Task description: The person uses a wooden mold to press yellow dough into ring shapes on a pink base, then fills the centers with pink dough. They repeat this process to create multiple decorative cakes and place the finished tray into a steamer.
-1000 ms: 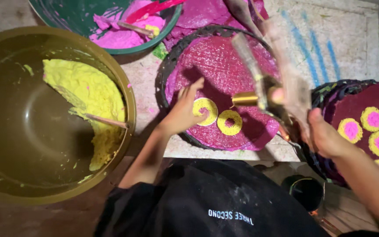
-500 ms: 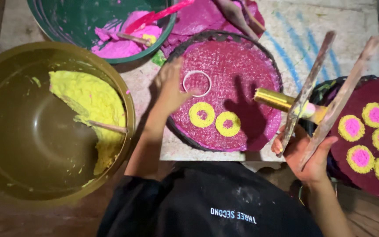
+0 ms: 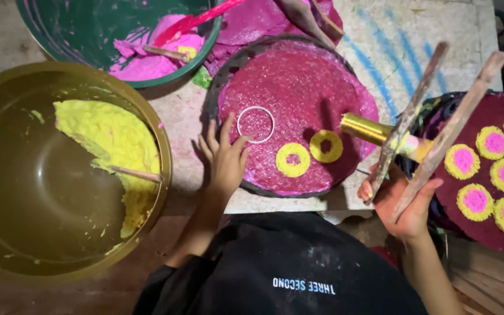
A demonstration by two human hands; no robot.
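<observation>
On the paint-streaked surface (image 3: 450,35), the left hand (image 3: 224,160) steadies a ring mould (image 3: 256,124) on the pink disc (image 3: 298,111); filling with paste seems next. The right hand (image 3: 401,201) has its grip closed on two sticks (image 3: 433,122).

The thin white ring (image 3: 255,124) looks like smooth plastic or wire, lying on a round tray of grainy, matt magenta powder (image 3: 298,87). The two long sticks (image 3: 433,128) in the right hand (image 3: 403,204) are rough, stained wood. The gold tube (image 3: 368,129) is glossy foil. The large olive bowl (image 3: 7,192) shines smooth, holding lumpy yellow paste (image 3: 109,137).
</observation>
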